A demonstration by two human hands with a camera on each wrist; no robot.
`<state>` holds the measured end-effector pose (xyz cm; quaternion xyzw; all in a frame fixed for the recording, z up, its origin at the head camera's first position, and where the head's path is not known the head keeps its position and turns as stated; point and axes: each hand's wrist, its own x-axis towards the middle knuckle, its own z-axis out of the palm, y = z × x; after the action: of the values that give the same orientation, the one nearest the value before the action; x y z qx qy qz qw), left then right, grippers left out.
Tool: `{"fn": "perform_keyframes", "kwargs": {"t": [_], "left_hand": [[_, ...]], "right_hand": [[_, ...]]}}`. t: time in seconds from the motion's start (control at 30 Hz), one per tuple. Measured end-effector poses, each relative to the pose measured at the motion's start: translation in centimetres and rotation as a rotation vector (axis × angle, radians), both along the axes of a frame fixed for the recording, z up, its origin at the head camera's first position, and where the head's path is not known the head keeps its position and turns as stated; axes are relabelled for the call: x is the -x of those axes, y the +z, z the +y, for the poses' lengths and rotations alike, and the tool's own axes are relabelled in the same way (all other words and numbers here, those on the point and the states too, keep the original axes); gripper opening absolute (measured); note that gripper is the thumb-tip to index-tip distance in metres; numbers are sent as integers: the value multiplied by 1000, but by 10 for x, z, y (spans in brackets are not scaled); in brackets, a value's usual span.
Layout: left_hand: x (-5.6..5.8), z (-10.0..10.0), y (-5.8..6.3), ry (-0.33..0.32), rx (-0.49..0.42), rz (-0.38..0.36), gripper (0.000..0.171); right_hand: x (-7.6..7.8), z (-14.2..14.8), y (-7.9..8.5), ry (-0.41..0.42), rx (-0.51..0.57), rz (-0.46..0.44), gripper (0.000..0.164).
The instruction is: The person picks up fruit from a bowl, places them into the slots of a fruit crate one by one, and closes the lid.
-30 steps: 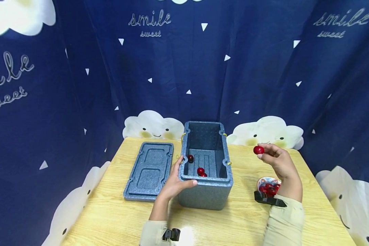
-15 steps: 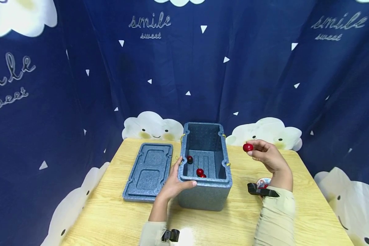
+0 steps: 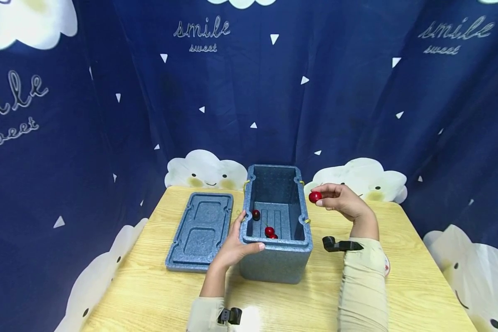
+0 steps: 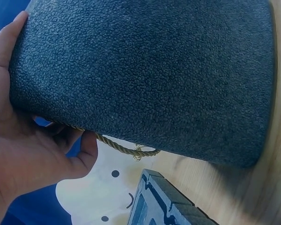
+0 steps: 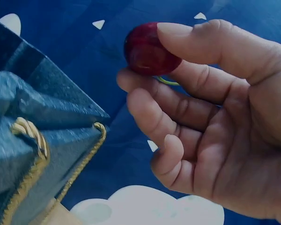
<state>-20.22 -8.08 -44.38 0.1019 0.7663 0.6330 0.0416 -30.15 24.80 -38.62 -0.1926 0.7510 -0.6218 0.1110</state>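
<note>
A red cherry (image 3: 315, 197) is pinched between thumb and fingertips of my right hand (image 3: 344, 203), just right of the box's rim. In the right wrist view the cherry (image 5: 152, 49) shows a thin green stem below it. My left hand (image 3: 234, 249) grips the near left corner of a blue-grey foam box (image 3: 275, 265), thumb on the front and fingers at the left side. Inside the uncovered box, a dark cherry (image 3: 255, 215) lies by the left wall, and two red cherries (image 3: 269, 231) lie together near the front.
The box's lid (image 3: 201, 230) lies flat on the wooden table (image 3: 149, 286), left of the box. Yellow rope handles (image 5: 84, 161) hang at the box's sides. A small bowl (image 3: 387, 266) is mostly hidden behind the right sleeve. A blue curtain (image 3: 240, 83) surrounds the table.
My right hand has carried the cherry leftward from above the bowl to beside the box's right rim. The right sleeve now covers most of the bowl. My left hand has stayed on the box.
</note>
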Motion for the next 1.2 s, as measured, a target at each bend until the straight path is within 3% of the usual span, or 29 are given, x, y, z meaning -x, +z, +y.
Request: {"fn": "perform_keyframes", "kwargs": {"t": [0.03,0.23,0.3,0.4,0.53,0.7,0.93,1.2], "left_hand": [[-1,0,2,-1,-2,-1,103],[14,-2,-28,21,28,-4,106],[16,-2,-33,23,36,-2,107],[15,-1,-29,13,20,0,106],[7,-1,-12,-4,0,-8,106],[-1,-1,4,-12,11,-15,104],[-1,-1,6,-7,12,-14,103],[-1,-2,4,-9,8,-15,103]], "right_hand": [[1,-3,1,11,-4,-4,32],[8,-17,12,52,-17,-20,39],[10,-21,14,72,-4,-19,38],[13,-26,15,121,14,-11,34],[19,-33,15,198,16,-7,33],[26,-44,18,264,-88,-43,42],[33,-62,25,298,-290,-55,40],[42,-79,18,311,-304,-116,41]]}}
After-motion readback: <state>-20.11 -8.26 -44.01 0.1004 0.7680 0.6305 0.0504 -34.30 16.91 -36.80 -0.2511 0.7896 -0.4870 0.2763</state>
